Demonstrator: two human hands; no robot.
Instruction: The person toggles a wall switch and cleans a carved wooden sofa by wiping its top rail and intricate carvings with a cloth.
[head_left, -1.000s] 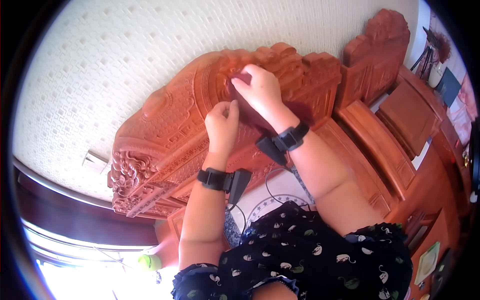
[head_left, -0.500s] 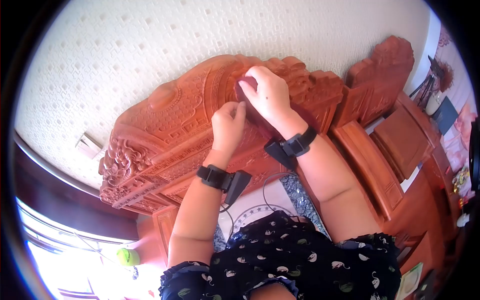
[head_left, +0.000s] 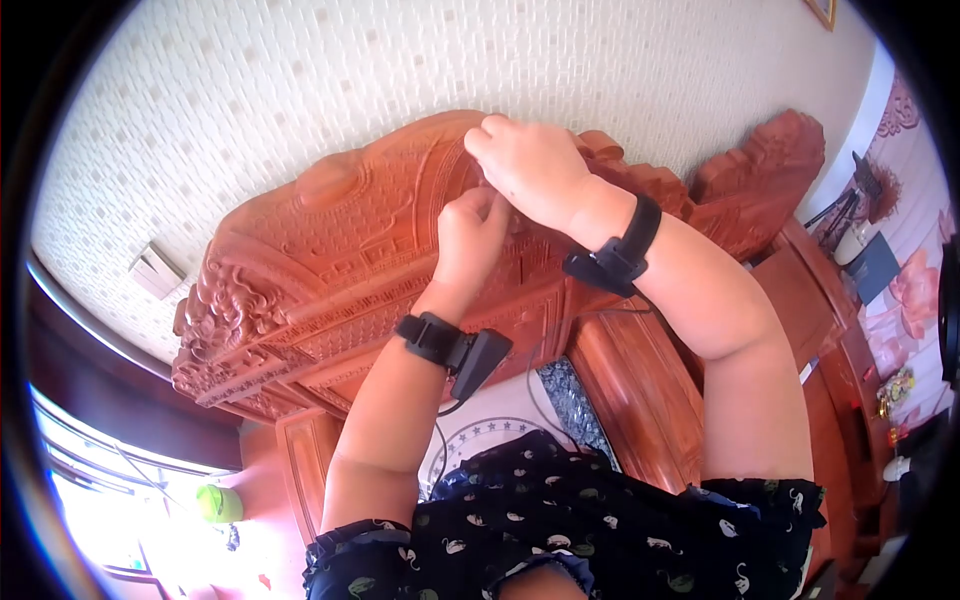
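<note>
A carved reddish-brown wooden backrest (head_left: 330, 240) stands against the patterned wall. At its upper middle, my left hand (head_left: 472, 235) has its fingers pinched together close to the carving. My right hand (head_left: 530, 170) is just above and to the right of it, fingers curled over the top part of the backrest. Whatever the fingertips of either hand hold is hidden. Each wrist wears a black strap with a small dark box.
A wall switch plate (head_left: 156, 271) is at the left, and a green container (head_left: 219, 504) stands at the lower left by the bright window. More carved furniture (head_left: 765, 165) is on the right. A dark stone strip (head_left: 578, 405) borders the pale floor.
The dark red cloth seen under my right hand is now hidden. My right hand has turned over, its back facing up, with the elbow further out. The view has shifted slightly.
</note>
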